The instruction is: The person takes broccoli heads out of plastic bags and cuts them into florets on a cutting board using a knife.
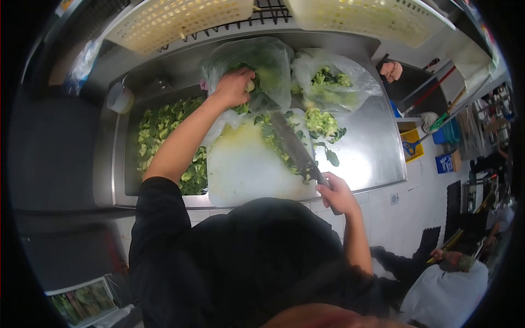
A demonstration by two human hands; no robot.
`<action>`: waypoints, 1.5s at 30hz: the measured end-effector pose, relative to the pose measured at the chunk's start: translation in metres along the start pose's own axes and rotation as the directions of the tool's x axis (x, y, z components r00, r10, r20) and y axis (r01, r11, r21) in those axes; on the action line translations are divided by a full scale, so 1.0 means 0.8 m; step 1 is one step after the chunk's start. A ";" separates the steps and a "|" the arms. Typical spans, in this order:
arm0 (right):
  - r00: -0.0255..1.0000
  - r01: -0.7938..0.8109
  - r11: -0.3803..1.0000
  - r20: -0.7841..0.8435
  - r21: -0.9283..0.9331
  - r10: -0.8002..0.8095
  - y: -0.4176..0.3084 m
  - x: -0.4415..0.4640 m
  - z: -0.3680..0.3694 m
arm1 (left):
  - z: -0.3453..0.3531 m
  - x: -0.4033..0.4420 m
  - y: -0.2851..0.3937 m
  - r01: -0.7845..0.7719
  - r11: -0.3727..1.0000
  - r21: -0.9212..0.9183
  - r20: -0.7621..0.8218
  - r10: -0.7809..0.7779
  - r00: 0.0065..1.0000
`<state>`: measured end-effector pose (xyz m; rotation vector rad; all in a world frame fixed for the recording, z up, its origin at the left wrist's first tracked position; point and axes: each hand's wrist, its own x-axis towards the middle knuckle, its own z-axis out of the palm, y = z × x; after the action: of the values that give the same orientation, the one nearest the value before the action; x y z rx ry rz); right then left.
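My right hand (340, 195) is closed on the handle of a large knife (293, 143), whose broad blade points up and left over the right side of the white cutting board (240, 169). Green trimmings lie along the blade. At the mouth of a clear plastic bag (273, 60), my left hand (234, 87) has its fingers bent around a piece of green vegetable (250, 86). Many cut florets (192, 175) fill the sink to the left of the board. Right of the board sits a loose heap of florets (321, 122).
A second plastic bag (350, 94) with florets stands at the back right of the steel counter (372, 158). Perforated baskets (180, 22) hang over the back edge. A white container (119, 99) is at the sink's corner. Another person (448, 290) is at the lower right.
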<state>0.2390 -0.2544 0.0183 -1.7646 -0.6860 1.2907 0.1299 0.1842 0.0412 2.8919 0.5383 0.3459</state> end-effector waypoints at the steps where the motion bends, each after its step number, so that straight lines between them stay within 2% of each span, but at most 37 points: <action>1: 0.999 0.014 0.999 -0.031 0.038 -0.013 -0.003 -0.001 -0.003 | 0.004 0.004 -0.011 -0.009 1.000 0.012 -0.065 0.009 0.998; 2: 0.998 0.028 0.997 -0.064 0.076 -0.023 -0.004 -0.002 -0.006 | 0.008 0.007 -0.022 -0.017 1.000 0.024 -0.128 0.020 0.992; 4: 0.996 0.053 0.997 -0.077 0.058 -0.049 -0.008 0.000 -0.011 | -0.020 0.019 -0.036 -0.001 1.000 0.029 -0.095 0.004 0.995; 6: 0.989 0.025 0.999 -0.148 0.033 -0.020 -0.020 -0.005 -0.011 | -0.049 0.028 -0.050 0.027 0.994 0.106 0.005 -0.028 1.000; 7: 0.989 0.028 0.999 -0.145 0.034 -0.023 -0.018 -0.001 -0.010 | -0.065 0.032 -0.048 0.053 0.992 0.119 0.096 -0.065 0.993; 8: 0.993 0.042 0.996 -0.109 0.080 -0.033 -0.013 0.002 -0.009 | -0.063 0.035 -0.044 0.058 0.991 0.120 0.100 -0.071 0.992; 10: 0.997 0.050 0.991 -0.066 0.121 -0.042 -0.007 0.009 -0.006 | -0.052 0.041 -0.038 -0.112 0.834 0.540 0.388 -0.128 0.913; 11: 0.999 0.034 0.996 -0.032 0.084 -0.031 -0.006 0.015 -0.001 | -0.044 0.034 -0.045 -0.111 0.832 0.543 0.386 -0.131 0.913; 13: 1.000 0.020 0.999 0.023 0.047 -0.021 -0.003 0.031 0.010 | -0.029 0.016 -0.052 -0.191 0.887 0.420 0.293 0.066 0.954; 14: 1.000 0.023 0.998 0.015 0.063 -0.024 -0.001 0.041 0.018 | -0.029 0.012 -0.049 -0.207 0.881 0.425 0.302 0.078 0.950; 16: 0.999 -0.009 0.998 0.034 -0.061 0.011 0.002 0.057 0.031 | -0.043 -0.014 -0.021 -0.156 0.969 0.193 0.225 0.111 0.968; 17: 0.998 -0.032 0.993 0.045 -0.114 0.037 -0.001 0.067 0.034 | -0.042 -0.025 -0.020 -0.154 0.970 0.188 0.231 0.109 0.967; 19: 1.000 -0.018 0.989 0.015 -0.144 0.021 -0.011 0.086 0.043 | -0.037 -0.056 -0.023 -0.219 0.976 -0.015 0.149 0.219 0.964; 23: 0.999 0.009 0.986 -0.048 -0.167 -0.017 -0.036 0.111 0.047 | -0.017 -0.088 -0.027 -0.203 0.979 -0.029 0.086 0.205 0.975; 25: 0.999 0.007 0.987 -0.048 -0.160 -0.015 -0.053 0.121 0.045 | 0.013 -0.101 -0.029 -0.042 0.998 0.048 0.066 0.038 0.997; 26: 0.999 0.008 0.986 -0.039 -0.168 -0.015 -0.057 0.133 0.044 | 0.038 -0.107 -0.033 -0.029 0.998 0.047 0.062 0.027 0.998; 28: 0.997 0.056 0.975 -0.040 -0.215 -0.066 -0.066 0.157 0.042 | 0.091 -0.103 -0.045 0.094 0.973 0.210 -0.055 -0.084 0.995; 29: 0.998 0.040 0.976 -0.047 -0.215 -0.051 -0.082 0.161 0.045 | 0.097 -0.094 -0.041 0.090 0.973 0.213 -0.063 -0.079 0.995; 31: 0.996 0.054 0.964 -0.057 -0.259 -0.071 -0.090 0.183 0.048 | 0.113 -0.097 -0.019 0.256 0.967 0.023 -0.195 -0.246 0.949; 32: 0.994 0.069 0.948 -0.058 -0.310 -0.091 -0.091 0.189 0.049 | 0.124 -0.100 -0.005 0.259 0.966 0.020 -0.195 -0.250 0.948; 34: 0.994 0.073 0.949 -0.052 -0.308 -0.093 -0.104 0.189 0.050 | 0.143 -0.112 0.015 0.171 0.964 -0.205 -0.498 -0.254 0.830; 35: 0.994 0.074 0.952 -0.054 -0.298 -0.095 -0.108 0.189 0.051 | 0.149 -0.121 0.016 0.179 0.962 -0.204 -0.499 -0.259 0.827; 37: 0.996 0.068 0.955 -0.043 -0.289 -0.083 -0.105 0.192 0.049 | 0.156 -0.132 0.015 0.333 0.790 -0.515 -0.525 -0.598 0.606; 38: 0.997 0.058 0.958 -0.034 -0.280 -0.070 -0.101 0.193 0.048 | 0.157 -0.132 0.006 0.335 0.788 -0.516 -0.523 -0.600 0.606; 41: 0.996 0.063 0.956 -0.043 -0.287 -0.079 -0.083 0.202 0.047 | 0.149 -0.127 -0.015 0.486 0.842 -0.234 -0.595 -0.520 0.613; 45: 0.996 0.061 0.955 -0.045 -0.289 -0.077 -0.081 0.198 0.045 | 0.107 -0.097 -0.014 0.582 0.798 -0.158 -0.543 -0.563 0.623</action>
<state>0.2592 -0.0831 -0.0094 -1.9816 -0.9339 1.1332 0.0781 0.1545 -0.0586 2.3946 1.5256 1.0995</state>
